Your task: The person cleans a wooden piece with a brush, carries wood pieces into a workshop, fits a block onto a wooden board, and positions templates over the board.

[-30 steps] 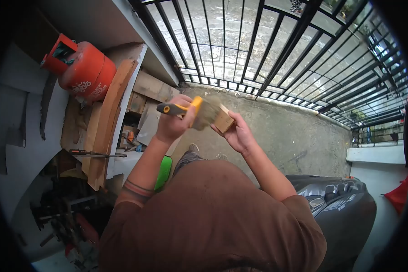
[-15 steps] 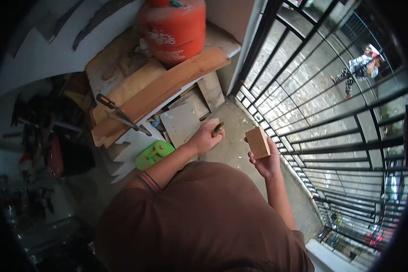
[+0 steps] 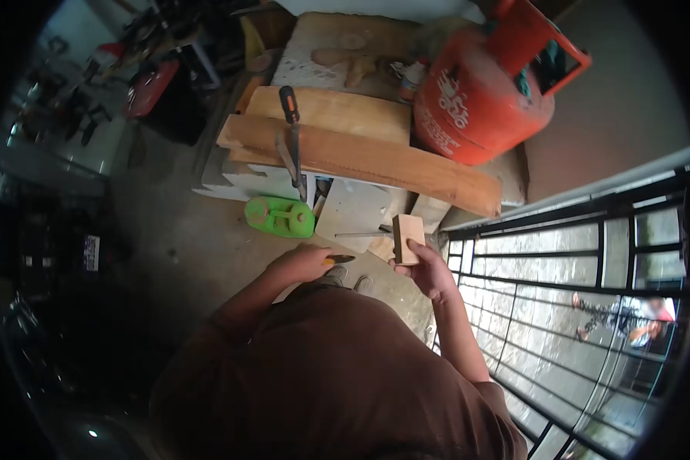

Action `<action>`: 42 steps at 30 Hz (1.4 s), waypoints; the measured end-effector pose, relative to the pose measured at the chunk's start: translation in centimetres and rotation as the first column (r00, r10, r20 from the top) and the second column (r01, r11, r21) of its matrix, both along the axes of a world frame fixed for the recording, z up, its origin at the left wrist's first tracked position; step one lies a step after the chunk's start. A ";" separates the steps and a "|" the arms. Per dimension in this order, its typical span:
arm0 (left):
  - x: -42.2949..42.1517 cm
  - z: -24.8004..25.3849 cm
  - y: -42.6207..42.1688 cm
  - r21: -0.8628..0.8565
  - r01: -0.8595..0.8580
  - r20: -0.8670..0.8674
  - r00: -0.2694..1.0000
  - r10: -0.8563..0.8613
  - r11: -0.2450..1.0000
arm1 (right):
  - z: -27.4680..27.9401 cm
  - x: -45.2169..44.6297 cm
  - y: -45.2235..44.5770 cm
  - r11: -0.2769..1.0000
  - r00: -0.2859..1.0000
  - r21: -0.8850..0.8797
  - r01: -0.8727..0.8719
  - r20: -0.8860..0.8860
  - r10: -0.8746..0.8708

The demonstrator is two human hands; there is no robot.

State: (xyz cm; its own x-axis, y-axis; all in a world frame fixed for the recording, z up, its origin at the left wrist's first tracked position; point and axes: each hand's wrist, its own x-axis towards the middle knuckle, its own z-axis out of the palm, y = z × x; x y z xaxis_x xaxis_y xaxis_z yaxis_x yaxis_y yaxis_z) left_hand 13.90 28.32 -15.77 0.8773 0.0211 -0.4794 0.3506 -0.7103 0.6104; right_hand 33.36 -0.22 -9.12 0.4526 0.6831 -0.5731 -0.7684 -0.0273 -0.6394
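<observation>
My right hand (image 3: 429,274) grips a pale rectangular wooden block (image 3: 411,236), its thumb pressed on the near face. A thin metal strip (image 3: 360,234) shows left of the block; I cannot tell whether it is attached or held with it. Lower and to the left, my left hand (image 3: 303,264) is closed around a small hand tool (image 3: 340,260) with yellow and dark parts, its exact kind unclear. The two hands are apart, in front of my body.
A long wooden plank (image 3: 360,162) lies across a low stack, with an orange-handled saw-like tool (image 3: 290,126) on it. Around these are a red gas cylinder (image 3: 483,100), a green plastic container (image 3: 280,217) and a black metal gate (image 3: 544,261). Outside the gate is a person (image 3: 629,316).
My view has turned left, so the plank and cylinder appear more level and further right. Both hands still hold their things, and the block now stands more upright.
</observation>
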 end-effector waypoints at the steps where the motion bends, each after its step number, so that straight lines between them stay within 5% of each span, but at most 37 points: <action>1: -2.2 -1.5 0.7 0.035 -0.121 0.018 0.993 0.120 0.992 | 1.1 1.9 2.2 0.995 0.989 -0.024 -0.093 0.111 0.095; 2: -4.6 -3.0 1.3 0.070 -0.223 0.032 0.975 0.222 0.972 | 0.8 3.5 4.6 0.993 0.967 -0.111 -0.040 0.245 0.066; 4: -8.0 -0.8 1.5 0.083 -0.430 -0.080 0.897 0.436 0.899 | 4.3 7.8 10.0 0.958 0.827 -0.169 -0.233 0.484 0.287; 7: -13.3 -3.5 3.1 0.112 -0.556 -0.135 0.813 0.567 0.824 | 1.8 14.3 19.8 0.952 0.432 -0.288 -0.106 0.849 0.305; 14: -19.4 -7.1 8.1 0.182 -0.675 -0.251 0.671 0.697 0.715 | -2.9 19.2 35.6 0.774 -0.145 -0.618 0.142 0.760 0.633; 17: -20.5 -9.0 12.4 0.167 -0.653 -0.323 0.671 0.667 0.738 | -5.9 18.8 37.1 0.657 -0.151 -0.742 0.135 0.640 0.753; 20: -20.4 -10.0 17.0 0.144 -0.635 -0.344 0.687 0.640 0.759 | -7.7 18.6 36.8 0.682 -0.200 -0.706 0.192 0.652 0.731; 23: -19.7 -10.8 21.6 0.105 -0.625 -0.340 0.708 0.618 0.773 | -6.4 18.1 36.7 0.734 -0.085 -0.645 0.212 0.736 0.672; 29: -18.0 -14.8 27.9 0.024 -0.632 -0.328 0.727 0.603 0.775 | -3.2 18.7 38.1 0.504 0.130 -0.861 0.072 0.509 0.851; 35: -17.3 -17.0 29.1 -0.185 -0.704 -0.381 0.695 0.610 0.686 | -3.3 20.4 40.9 0.486 0.182 -0.867 0.111 0.499 0.847; 42: -20.0 -21.8 27.0 -0.166 -0.682 -0.403 0.706 0.582 0.712 | -2.0 20.6 40.9 0.508 0.440 -0.828 -0.237 0.375 0.816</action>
